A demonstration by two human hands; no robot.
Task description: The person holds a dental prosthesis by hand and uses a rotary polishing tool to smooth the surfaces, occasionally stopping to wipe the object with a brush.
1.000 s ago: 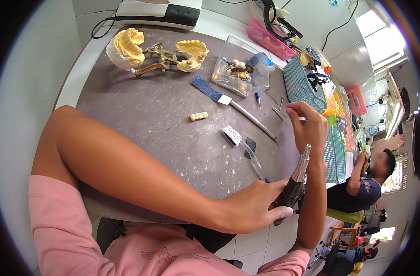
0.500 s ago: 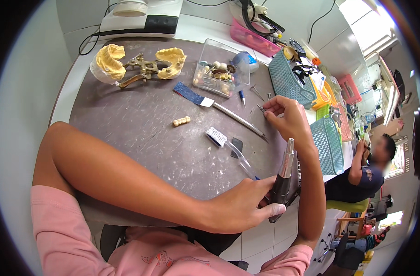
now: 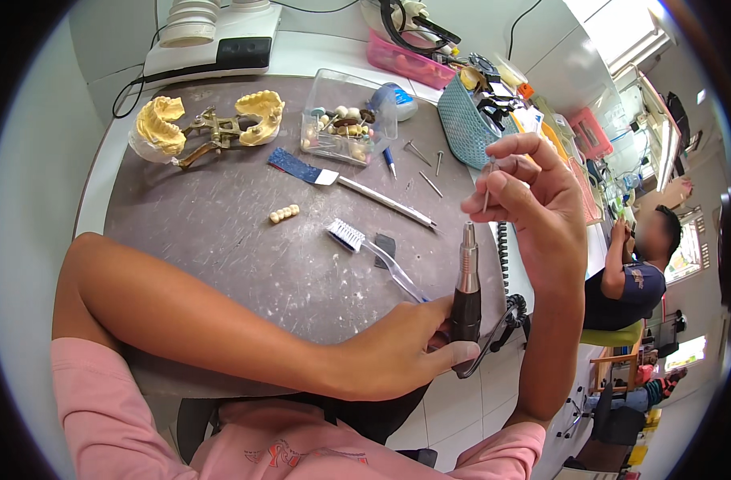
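Note:
My left hand is wrapped round a black and silver rotary handpiece, which stands nearly upright with its metal nose up. Just above that nose, my right hand pinches a thin metal bur between thumb and fingers. Bur and handpiece are apart. Several loose burs lie on the grey work mat to the left of my right hand. A short row of tooth-coloured crowns rests mid-mat. Nearer me lies a clear-handled toothbrush beside a small dark square.
Yellow dental casts sit on a brass articulator at the far left. A clear box holds polishing bits. A pencil-like tool touches a blue abrasive strip. Blue basket at right; a co-worker sits beyond.
My right hand has lifted a bur off the mat and brought it over the handpiece's nose. The handpiece has turned more upright. The whole view has shifted slightly.

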